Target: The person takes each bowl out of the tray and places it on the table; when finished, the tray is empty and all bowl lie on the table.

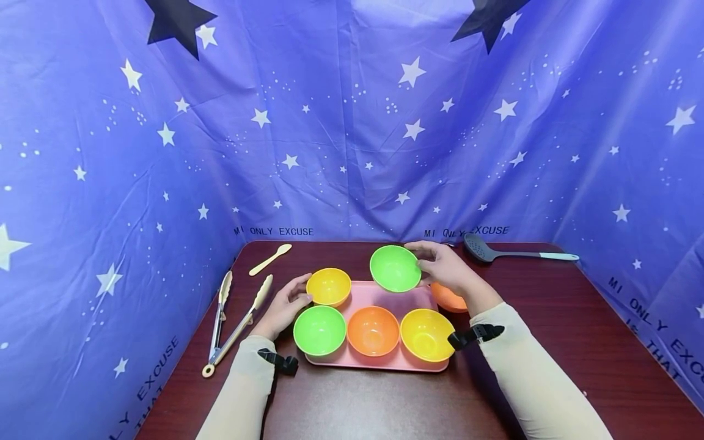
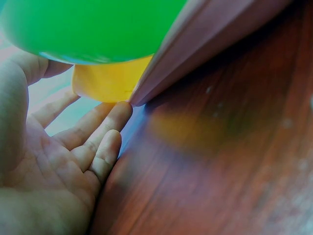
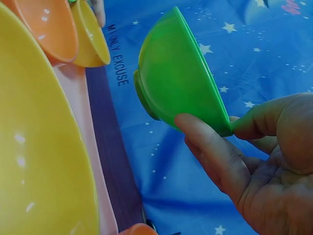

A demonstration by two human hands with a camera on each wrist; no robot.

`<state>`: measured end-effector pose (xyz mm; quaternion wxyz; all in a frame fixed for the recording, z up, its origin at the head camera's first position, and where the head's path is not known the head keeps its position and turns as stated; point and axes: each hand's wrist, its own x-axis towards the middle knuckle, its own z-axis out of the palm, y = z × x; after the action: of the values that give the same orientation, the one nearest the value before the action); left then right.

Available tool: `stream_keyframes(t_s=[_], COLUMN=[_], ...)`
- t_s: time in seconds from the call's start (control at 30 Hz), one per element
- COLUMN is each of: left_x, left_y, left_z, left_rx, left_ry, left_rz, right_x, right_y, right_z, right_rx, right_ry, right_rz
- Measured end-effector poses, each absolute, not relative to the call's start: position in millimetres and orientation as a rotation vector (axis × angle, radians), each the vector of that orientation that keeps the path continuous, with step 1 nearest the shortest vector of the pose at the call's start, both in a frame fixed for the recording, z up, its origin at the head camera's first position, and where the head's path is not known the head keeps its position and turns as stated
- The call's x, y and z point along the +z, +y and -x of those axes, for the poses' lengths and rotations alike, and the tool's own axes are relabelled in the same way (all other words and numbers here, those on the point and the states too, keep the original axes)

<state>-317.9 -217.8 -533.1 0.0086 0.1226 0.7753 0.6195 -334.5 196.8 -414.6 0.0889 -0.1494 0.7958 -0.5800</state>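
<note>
My right hand pinches the right rim of a green bowl above the back of a pink tray. In the right wrist view, thumb and fingers grip that bowl at its edge, tilted. At the tray's back left, my left hand holds the left side of a yellow bowl, thumb in front and fingers behind. Along the tray's front row sit another green bowl, an orange bowl and another yellow bowl. The left wrist view shows the held yellow bowl partly hidden.
Another orange bowl lies right of the tray, partly behind my right forearm. Left on the dark wooden table are tongs and a small cream spoon. A dark slotted spoon lies back right. Starry blue cloth surrounds the table.
</note>
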Motion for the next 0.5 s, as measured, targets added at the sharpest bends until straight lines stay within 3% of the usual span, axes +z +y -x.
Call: stream_keyframes(t_s=[0.5], left_x=[-532.7], left_y=[-218.6], left_z=[318.1], left_rx=[1.926], left_ry=[2.423], left_rz=[-0.375], right_x=[-416.1], right_y=[233.0], right_z=[305.9], right_rx=[-1.857], right_ry=[2.442], right_rz=[0.368])
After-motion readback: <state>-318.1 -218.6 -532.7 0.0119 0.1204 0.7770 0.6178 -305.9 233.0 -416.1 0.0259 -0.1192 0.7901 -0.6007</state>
